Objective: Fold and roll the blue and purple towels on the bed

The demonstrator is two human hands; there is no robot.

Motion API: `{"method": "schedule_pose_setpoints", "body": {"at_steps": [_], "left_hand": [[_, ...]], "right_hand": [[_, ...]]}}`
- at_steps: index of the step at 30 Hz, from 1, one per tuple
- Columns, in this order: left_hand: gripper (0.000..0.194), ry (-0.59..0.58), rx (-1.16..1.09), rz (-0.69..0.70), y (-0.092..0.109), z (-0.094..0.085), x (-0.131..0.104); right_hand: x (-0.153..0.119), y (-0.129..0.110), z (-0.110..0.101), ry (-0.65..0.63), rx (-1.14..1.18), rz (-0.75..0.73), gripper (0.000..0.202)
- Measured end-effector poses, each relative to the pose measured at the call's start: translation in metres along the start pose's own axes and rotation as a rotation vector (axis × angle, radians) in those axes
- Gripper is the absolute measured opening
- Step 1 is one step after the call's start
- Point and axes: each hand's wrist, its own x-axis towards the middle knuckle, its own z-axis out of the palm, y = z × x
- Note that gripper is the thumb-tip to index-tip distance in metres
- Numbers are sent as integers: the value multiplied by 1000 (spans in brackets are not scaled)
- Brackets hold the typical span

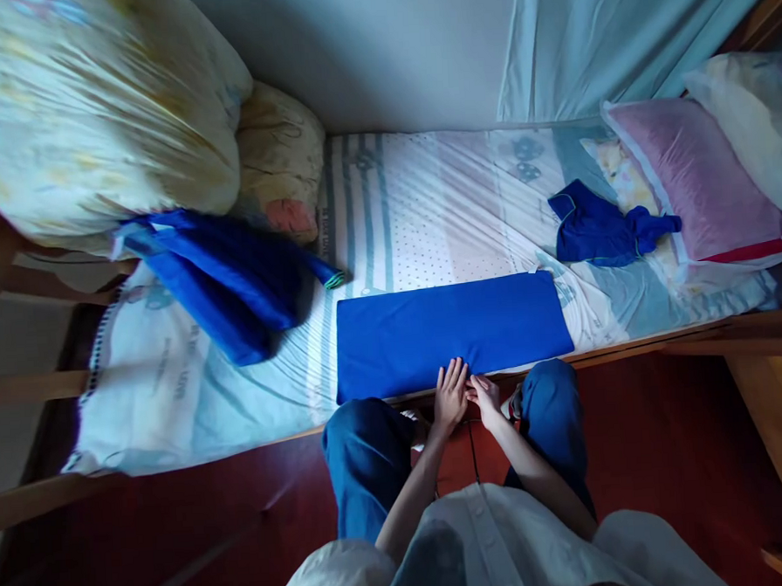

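Note:
A blue cloth [451,329], folded into a long flat rectangle, lies along the front edge of the bed. My left hand [451,396] is at the middle of its near edge, with fingers stretched out and the tips touching the fabric. Right beside it, my right hand [486,398] has its fingers loosely bent toward the left hand, seemingly touching it. Neither hand visibly grips anything. A rumpled blue garment [220,280] with green trim at one end lies to the left. Another crumpled blue garment [601,225] with thin light piping rests to the right.
The bed has a patterned sheet [426,204] and a wooden frame. A large bulging pale bundle [112,115] and a pillow [282,154] stand at the left. A pink cushion [705,167] lies at the right, below a light curtain [601,41]. The floor [667,436] is red.

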Motion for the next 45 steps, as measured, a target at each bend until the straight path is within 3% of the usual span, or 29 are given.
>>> {"method": "schedule_pose_setpoints", "body": {"at_steps": [3,7,13,19,25,32,38,45], "left_hand": [[62,-10,-36,2,4,6,-8],[51,-48,-31,-45,-5,-12,14],[49,-233,123,-95,-15,-47,103],[55,-359,181,-111,-27,-60,204],[52,-420,200,-173,-34,-68,266],[46,-445,204,-174,-40,-74,292],[44,-487,180,-174,-46,-82,297],[41,-472,194,-234,-35,-78,303]], "right_hand": [[1,1,2,-21,7,8,37],[0,0,8,-20,46,-3,36],[-10,-3,16,-25,104,151,38],[-15,-10,18,-54,170,199,37],[-15,-10,15,-33,236,213,36],[-14,-9,14,-55,265,235,37],[-13,-10,12,-45,288,226,40],[-12,-10,9,-72,246,205,37]]}}
